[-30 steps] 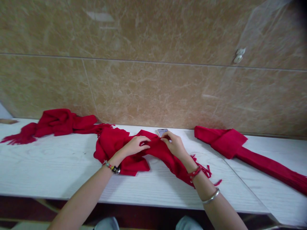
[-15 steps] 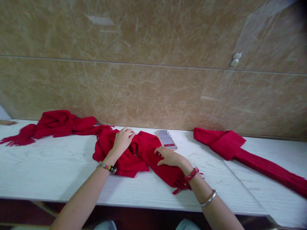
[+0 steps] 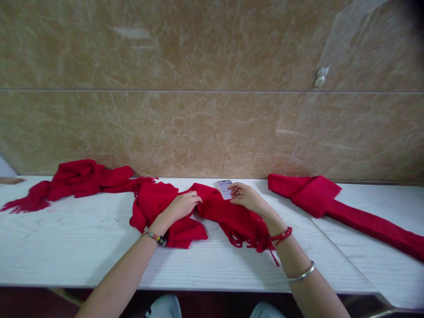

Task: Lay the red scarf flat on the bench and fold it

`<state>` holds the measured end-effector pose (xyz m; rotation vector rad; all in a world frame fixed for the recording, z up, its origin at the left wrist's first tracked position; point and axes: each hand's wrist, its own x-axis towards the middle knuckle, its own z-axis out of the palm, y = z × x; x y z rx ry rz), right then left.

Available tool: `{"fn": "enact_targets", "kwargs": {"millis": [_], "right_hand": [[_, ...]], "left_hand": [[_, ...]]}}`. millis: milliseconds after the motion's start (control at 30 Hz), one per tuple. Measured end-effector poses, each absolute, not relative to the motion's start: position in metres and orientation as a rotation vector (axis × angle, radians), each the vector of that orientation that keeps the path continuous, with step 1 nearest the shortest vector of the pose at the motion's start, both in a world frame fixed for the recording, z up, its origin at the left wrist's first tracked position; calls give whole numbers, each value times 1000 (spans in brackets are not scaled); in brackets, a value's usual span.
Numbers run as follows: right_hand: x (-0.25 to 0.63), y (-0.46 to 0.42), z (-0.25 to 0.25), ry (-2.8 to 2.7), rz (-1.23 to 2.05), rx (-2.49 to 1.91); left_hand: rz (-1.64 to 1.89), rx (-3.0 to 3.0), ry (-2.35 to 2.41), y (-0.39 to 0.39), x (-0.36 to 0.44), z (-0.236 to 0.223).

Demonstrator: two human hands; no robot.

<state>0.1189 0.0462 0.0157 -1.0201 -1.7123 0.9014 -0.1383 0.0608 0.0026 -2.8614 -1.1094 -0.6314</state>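
A red fringed scarf [image 3: 215, 206] lies in front of me, bunched at its left and stretched toward the right with its fringe hanging loose. My left hand [image 3: 183, 205] is closed, its fingertips pinching the cloth near the middle of this scarf. Over the scarf's right part is my right hand [image 3: 248, 198], fingers bent and slightly apart, with its fingertips beside a phone [image 3: 225, 188]. The phone rests flat behind the scarf, its screen lit and partly covered by my fingers.
Another red scarf [image 3: 79, 176] lies crumpled at the back left. A folded red scarf [image 3: 314, 194] stretches across the right side. They lie on a white wood-grain table [image 3: 82, 243] against a brown marbled wall [image 3: 198, 132]. A seam crosses the table at right.
My left hand has moved right and closed on the scarf. My right hand has moved right and up to the phone. The scarf's fringed end has shifted up and right, bunching up.
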Motion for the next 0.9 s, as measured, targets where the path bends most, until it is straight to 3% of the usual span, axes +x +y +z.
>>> {"fn": "enact_targets", "kwargs": {"millis": [133, 300, 467, 667, 900], "right_hand": [[111, 39, 16, -1743, 1016, -981], [93, 24, 26, -1795, 850, -738], [94, 23, 26, -1885, 755, -822], [103, 28, 21, -2051, 1032, -1048], [94, 31, 17, -2221, 603, -1154]], "left_hand": [[-926, -2869, -1138, 59, -133, 6], [-1298, -3293, -990, 47, -109, -4], [-1578, -3168, -1068, 46, -110, 0], [-1568, -3003, -1150, 50, -117, 7], [-1441, -3014, -1156, 45, -117, 7]]}}
